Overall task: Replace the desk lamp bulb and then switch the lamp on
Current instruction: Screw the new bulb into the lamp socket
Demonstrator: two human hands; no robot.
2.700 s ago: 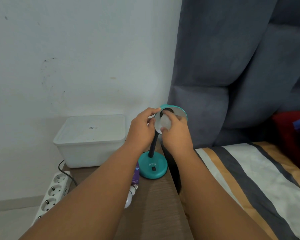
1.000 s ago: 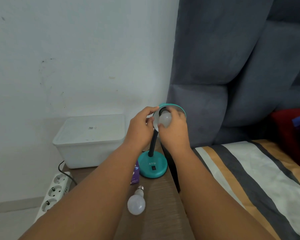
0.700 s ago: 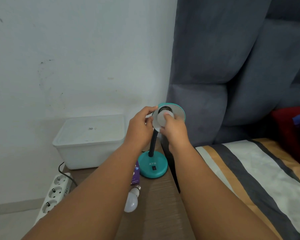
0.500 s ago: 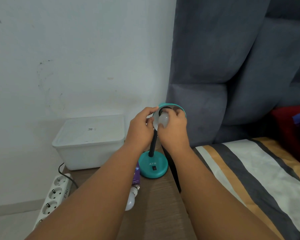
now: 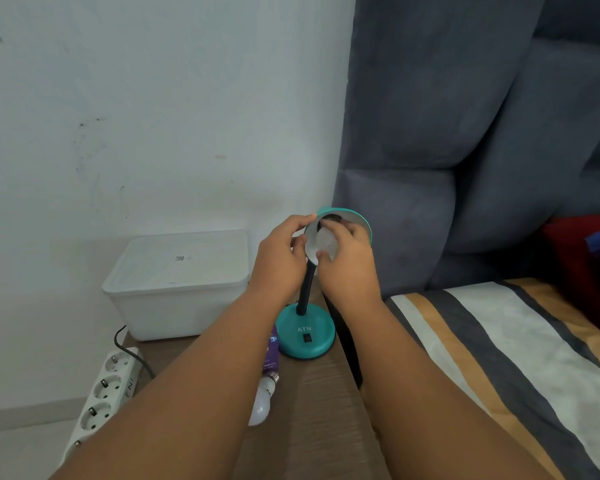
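Observation:
A teal desk lamp stands on the wooden bedside table, its round base (image 5: 307, 336) marked ATN with a black switch on top. The shade (image 5: 359, 218) is tilted up toward me. My left hand (image 5: 279, 259) grips the shade's left rim. My right hand (image 5: 349, 266) holds a white bulb (image 5: 324, 242) inside the shade, at the dark socket. A second white bulb (image 5: 262, 401) lies on the table, partly hidden by my left forearm.
A white lidded plastic box (image 5: 179, 282) sits at the table's back left. A purple carton (image 5: 271, 355) lies beside the lamp base. A white power strip (image 5: 103, 389) hangs at the table's left edge. A striped bed (image 5: 499, 344) and grey headboard (image 5: 465, 133) lie to the right.
My right hand has kept shifting its grip around the bulb in the shade. My left hand stays on the shade's rim. The lamp base has not moved.

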